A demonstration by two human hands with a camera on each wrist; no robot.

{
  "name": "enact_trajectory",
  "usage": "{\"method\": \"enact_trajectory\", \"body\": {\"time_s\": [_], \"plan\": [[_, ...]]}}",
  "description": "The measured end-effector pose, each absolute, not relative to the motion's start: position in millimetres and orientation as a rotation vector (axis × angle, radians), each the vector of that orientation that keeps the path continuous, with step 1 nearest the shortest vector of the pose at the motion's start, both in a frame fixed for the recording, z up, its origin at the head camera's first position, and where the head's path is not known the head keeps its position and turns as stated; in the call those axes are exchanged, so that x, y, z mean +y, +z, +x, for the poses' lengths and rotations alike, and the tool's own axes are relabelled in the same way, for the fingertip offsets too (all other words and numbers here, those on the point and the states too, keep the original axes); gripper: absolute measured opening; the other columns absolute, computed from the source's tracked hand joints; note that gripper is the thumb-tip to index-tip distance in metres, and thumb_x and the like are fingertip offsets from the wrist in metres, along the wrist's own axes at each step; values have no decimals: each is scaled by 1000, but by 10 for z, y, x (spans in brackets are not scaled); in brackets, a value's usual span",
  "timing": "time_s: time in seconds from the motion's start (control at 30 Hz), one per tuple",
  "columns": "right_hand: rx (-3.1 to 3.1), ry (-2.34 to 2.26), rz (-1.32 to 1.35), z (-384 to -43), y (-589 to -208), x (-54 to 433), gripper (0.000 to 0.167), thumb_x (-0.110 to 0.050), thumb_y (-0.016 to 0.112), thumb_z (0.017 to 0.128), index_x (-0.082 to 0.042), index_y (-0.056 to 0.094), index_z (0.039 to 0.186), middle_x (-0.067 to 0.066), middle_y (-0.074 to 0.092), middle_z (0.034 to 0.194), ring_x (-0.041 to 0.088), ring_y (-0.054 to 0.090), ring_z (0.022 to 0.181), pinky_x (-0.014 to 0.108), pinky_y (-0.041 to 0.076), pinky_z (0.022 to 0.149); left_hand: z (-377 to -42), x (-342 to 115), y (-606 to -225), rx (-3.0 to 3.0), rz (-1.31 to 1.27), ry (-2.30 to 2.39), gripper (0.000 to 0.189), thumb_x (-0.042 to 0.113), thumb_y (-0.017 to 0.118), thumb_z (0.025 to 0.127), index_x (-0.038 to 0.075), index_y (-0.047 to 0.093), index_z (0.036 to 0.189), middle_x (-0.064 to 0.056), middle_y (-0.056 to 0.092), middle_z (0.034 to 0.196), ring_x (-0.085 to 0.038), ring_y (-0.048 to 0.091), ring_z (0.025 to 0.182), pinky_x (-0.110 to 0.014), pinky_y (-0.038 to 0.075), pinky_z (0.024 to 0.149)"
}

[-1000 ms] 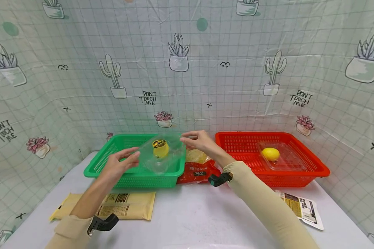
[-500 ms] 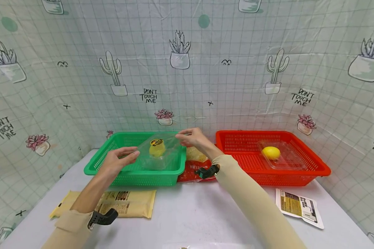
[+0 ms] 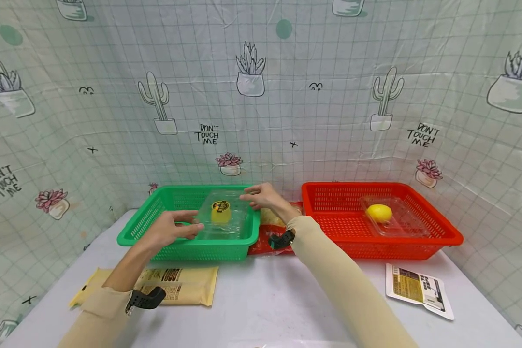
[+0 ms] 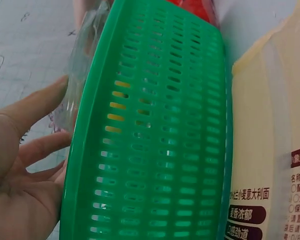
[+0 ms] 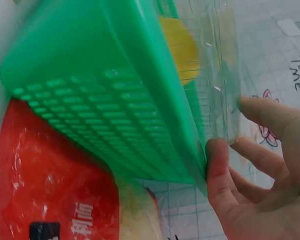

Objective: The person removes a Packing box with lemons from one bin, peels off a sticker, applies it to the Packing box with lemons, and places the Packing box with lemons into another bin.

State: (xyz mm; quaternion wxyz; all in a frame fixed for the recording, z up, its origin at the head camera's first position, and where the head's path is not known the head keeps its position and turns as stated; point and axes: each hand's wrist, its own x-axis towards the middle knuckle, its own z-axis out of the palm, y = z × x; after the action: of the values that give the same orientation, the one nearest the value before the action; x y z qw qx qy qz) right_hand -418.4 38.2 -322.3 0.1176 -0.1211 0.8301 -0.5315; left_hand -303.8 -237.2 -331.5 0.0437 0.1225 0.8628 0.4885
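Observation:
A clear plastic clamshell box (image 3: 234,225) sits within the green basket (image 3: 128,238), its lid slightly tilted. Inside it shows a yellow fruit, probably a lemon (image 3: 221,216), below a round black-and-yellow sticker (image 3: 220,207). My left hand (image 3: 167,229) holds the box's left end, thumb against the clear plastic in the left wrist view; its other fingers run behind the basket rim. At the right end, my right hand (image 3: 264,198) pinches the box edge, with the thumb (image 5: 219,162) right by the basket rim in the right wrist view.
To the right stands a red basket (image 3: 330,234) with another clear box (image 3: 402,220) and a lemon (image 3: 379,213). A red pasta bag (image 3: 267,240) lies between the baskets. In front lie a beige packet (image 3: 178,287) and a white pouch (image 3: 419,291). A patterned curtain (image 3: 287,116) hangs behind.
The clear box has come down into the green basket and turned flatter, its sticker now facing up more. My right hand has moved left and slightly lower; my left hand has shifted a little right.

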Motion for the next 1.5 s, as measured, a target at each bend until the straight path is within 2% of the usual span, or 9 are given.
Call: {"method": "enact_trajectory", "body": {"time_s": [0.3,0.53,0.67,0.77,0.87,0.97,1.2,1.37,1.5], "plan": [[2680,-1182,-541,-4215,-3248,421,50,-37,65,94,-14,57,138,14,60,137,9,42,50,38,47,62,-3108,-2346,-3303,2591,411,1424,68,25,69,93,-4,40,146,-32,54,132,-24,73,95,-35,58,88],[2779,-914,-703,-4250,-3279,417,49,-38,52,101,-14,51,143,12,57,139,12,40,46,27,41,50,-3150,-2314,-3294,2745,375,1184,64,32,72,90,-1,50,140,-26,63,125,-23,71,95,-36,58,82],[2851,-759,-788,-4280,-3319,404,47,-35,47,104,-13,48,145,10,58,140,16,52,56,26,46,55,-3177,-2296,-3306,2770,374,1108,63,29,73,89,-2,51,139,-25,65,122,-22,72,91,-35,58,78],[2892,-679,-816,-4284,-3333,390,47,-33,46,104,-13,47,146,10,57,141,19,65,87,32,53,77,-3196,-2287,-3318,2774,394,1074,64,27,73,89,-4,50,139,-25,66,120,-23,71,90,-34,58,76],[2906,-641,-809,-4269,-3328,377,48,-33,47,104,-13,45,147,10,54,144,23,57,124,39,48,100,-3211,-2276,-3327,2788,411,1025,64,26,74,88,-5,50,139,-25,67,119,-28,70,95,-35,58,76],[2889,-634,-787,-4256,-3316,364,49,-33,47,104,-13,43,149,11,50,148,28,50,134,45,43,107,-3230,-2265,-3338,2810,422,947,64,27,74,88,-5,50,139,-25,67,119,-35,67,105,-34,55,73],[2839,-599,-787,-4255,-3319,347,52,-34,48,103,-15,40,151,12,48,149,32,69,73,36,53,83,-3264,-2248,-3364,2798,443,891,58,23,71,90,-6,51,137,-26,67,118,-41,62,112,-32,44,71],[2809,-571,-773,-4239,-3320,331,53,-35,51,102,-14,41,150,14,52,146,25,61,58,32,55,64,-3275,-2241,-3360,2786,467,862,54,21,68,93,-5,52,137,-27,65,122,-45,57,119,-44,53,85],[2816,-558,-774,-4222,-3316,346,53,-38,50,102,-15,42,150,12,50,147,18,58,62,31,53,76,-3291,-2225,-3352,2767,480,843,54,20,67,94,-5,50,138,-29,63,124,-47,55,120,-48,52,89]]}}
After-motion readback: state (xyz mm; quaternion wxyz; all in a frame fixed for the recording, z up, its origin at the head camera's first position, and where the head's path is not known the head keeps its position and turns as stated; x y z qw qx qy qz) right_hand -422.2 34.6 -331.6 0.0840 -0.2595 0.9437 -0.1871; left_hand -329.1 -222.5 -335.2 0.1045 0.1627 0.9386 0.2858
